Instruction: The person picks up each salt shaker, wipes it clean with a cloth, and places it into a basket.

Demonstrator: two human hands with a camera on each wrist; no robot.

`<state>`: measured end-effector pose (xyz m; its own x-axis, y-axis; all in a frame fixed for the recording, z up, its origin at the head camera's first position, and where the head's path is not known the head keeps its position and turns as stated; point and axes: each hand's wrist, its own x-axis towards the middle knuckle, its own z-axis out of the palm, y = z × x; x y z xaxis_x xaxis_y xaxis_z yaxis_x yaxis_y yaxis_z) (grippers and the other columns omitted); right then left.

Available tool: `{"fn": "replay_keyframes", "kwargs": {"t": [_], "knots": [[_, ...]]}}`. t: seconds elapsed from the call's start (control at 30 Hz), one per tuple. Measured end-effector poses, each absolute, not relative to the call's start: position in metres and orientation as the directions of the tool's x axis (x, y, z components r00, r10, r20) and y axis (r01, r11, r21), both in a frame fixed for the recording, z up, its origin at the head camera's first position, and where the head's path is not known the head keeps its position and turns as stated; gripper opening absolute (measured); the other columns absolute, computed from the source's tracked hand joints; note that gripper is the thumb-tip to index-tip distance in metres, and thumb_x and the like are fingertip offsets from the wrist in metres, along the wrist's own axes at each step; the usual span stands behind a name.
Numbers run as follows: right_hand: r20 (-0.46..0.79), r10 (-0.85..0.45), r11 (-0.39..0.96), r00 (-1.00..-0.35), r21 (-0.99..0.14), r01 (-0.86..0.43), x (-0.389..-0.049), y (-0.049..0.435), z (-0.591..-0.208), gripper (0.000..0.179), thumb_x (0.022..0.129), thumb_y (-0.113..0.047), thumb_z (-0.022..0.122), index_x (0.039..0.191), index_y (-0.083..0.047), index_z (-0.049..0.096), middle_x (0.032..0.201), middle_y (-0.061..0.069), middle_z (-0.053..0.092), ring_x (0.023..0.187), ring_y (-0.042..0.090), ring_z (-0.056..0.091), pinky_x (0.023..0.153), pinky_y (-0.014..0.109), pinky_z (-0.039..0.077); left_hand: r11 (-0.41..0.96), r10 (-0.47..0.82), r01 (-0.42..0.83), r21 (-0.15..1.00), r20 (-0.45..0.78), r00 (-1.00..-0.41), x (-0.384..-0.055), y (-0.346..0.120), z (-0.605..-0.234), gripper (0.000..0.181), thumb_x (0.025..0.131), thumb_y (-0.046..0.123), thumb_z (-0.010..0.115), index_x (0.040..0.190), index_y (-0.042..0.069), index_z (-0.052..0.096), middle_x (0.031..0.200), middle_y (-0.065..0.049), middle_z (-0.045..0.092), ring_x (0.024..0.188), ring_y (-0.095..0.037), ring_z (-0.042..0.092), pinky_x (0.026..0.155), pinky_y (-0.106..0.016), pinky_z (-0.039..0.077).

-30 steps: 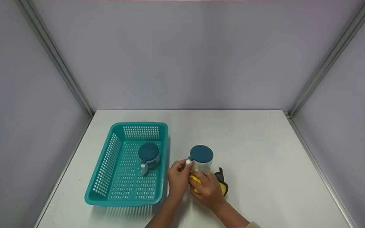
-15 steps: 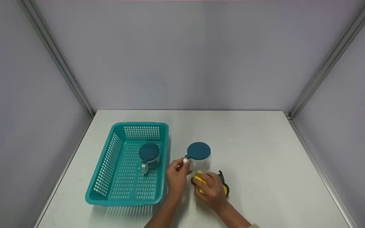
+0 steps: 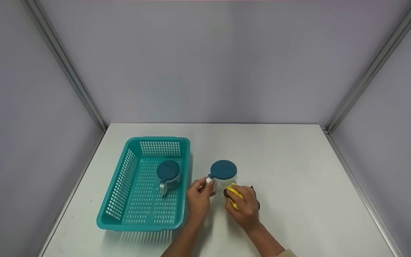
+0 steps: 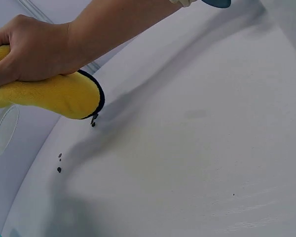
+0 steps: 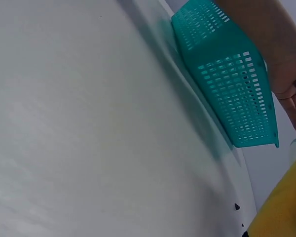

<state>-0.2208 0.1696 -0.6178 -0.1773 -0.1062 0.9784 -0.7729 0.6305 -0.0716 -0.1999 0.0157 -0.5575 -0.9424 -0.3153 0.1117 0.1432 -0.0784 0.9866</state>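
My left hand [image 3: 198, 198] pinches the white handle [image 3: 209, 180] of a clear jar with a blue lid [image 3: 223, 169]. The jar stands upright right of the basket. Bunched in my right hand [image 3: 244, 208] is a yellow cloth [image 3: 234, 196] with black edging, close by the jar's lower front; whether they touch I cannot tell. In the left wrist view, the yellow cloth [image 4: 54, 96] hangs below the right hand [image 4: 37, 49], and the jar [image 4: 5, 131] shows only partly at the left edge. The right wrist view catches the left hand [image 5: 288, 84] at the jar's handle.
A teal perforated basket [image 3: 186, 200] stands on the left of the white table, holding a second blue-lidded jar [image 3: 168, 173] with a grey-white handle. Small dark specks [image 4: 59, 169] appear in the left wrist view. Grey walls [image 3: 205, 64] enclose the table.
The jar has shifted slightly left and away from me, its handle still pinched by the left hand. My right hand has moved the cloth rightward and then a little away from me.
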Motion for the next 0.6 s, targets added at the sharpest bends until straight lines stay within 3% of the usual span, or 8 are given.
{"fn": "replay_keyframes", "kwargs": {"t": [0.27, 0.47, 0.6], "knots": [[0.973, 0.006, 0.630, -0.229, -0.182, -0.755, -0.223, 0.170, -0.607, 0.024, 0.091, -0.023, 0.066, 0.098, -0.001, 0.074, 0.103, 0.021, 0.063, 0.095, 0.029, 0.058, 0.101, 0.017, 0.046, -0.112, -0.297, 0.114, 0.987, 0.076, -0.952, -0.211, 0.017, -0.584, 0.018, 0.093, 0.008, 0.067, 0.108, -0.001, 0.069, 0.097, -0.016, 0.069, 0.087, -0.031, 0.073, 0.068, -0.035, 0.062], [0.983, -0.017, 0.623, -0.183, -0.133, -0.771, -0.223, 0.167, -0.600, 0.024, 0.090, -0.024, 0.068, 0.098, -0.001, 0.073, 0.105, 0.023, 0.061, 0.097, 0.030, 0.057, 0.103, 0.019, 0.045, -0.123, -0.263, 0.104, 0.987, 0.068, -0.962, -0.212, 0.016, -0.586, 0.022, 0.092, 0.019, 0.070, 0.107, 0.003, 0.070, 0.096, -0.013, 0.069, 0.086, -0.033, 0.073, 0.067, -0.033, 0.061], [0.988, -0.066, 0.645, -0.139, -0.064, -0.761, -0.225, 0.165, -0.596, 0.024, 0.087, -0.024, 0.071, 0.099, -0.004, 0.074, 0.108, 0.024, 0.061, 0.099, 0.033, 0.056, 0.105, 0.023, 0.045, -0.121, -0.226, 0.079, 0.990, 0.050, -0.973, -0.212, 0.017, -0.584, 0.023, 0.092, 0.023, 0.071, 0.106, 0.005, 0.071, 0.095, -0.011, 0.068, 0.085, -0.028, 0.074, 0.068, -0.033, 0.061]]}}
